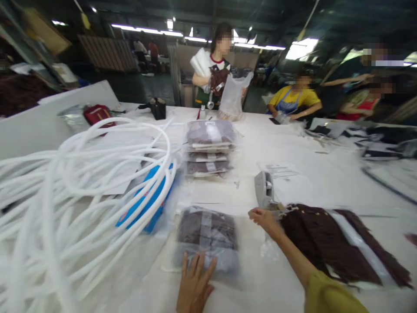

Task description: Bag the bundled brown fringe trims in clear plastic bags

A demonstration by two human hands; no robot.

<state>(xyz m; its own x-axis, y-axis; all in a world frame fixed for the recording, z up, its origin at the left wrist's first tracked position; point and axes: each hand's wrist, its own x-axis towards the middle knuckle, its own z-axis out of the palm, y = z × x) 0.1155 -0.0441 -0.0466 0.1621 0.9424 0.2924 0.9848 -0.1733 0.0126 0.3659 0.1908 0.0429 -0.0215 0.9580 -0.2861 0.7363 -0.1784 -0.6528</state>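
Observation:
A dark brown folded garment in a clear plastic bag (208, 232) lies flat on the white table before me. My left hand (194, 280) rests on the bag's near edge, open, with fingers spread. Farther right, my right hand (261, 217) is raised beside a grey tape dispenser (263, 191), its fingertips pinched together. Whatever they may hold is too small to make out. Right of that hand lies a pile of dark brown folded garments (309, 243) with a pale shiny strip (353, 237) across it.
Several bagged garments are stacked (210, 134) at mid-table. Looped white tubing (74, 208) covers the left side, over a blue packet (146, 195). A printed paper (286, 171) lies behind the dispenser. Across the table, a person (221, 65) stands holding brown cloth; others sit at the right.

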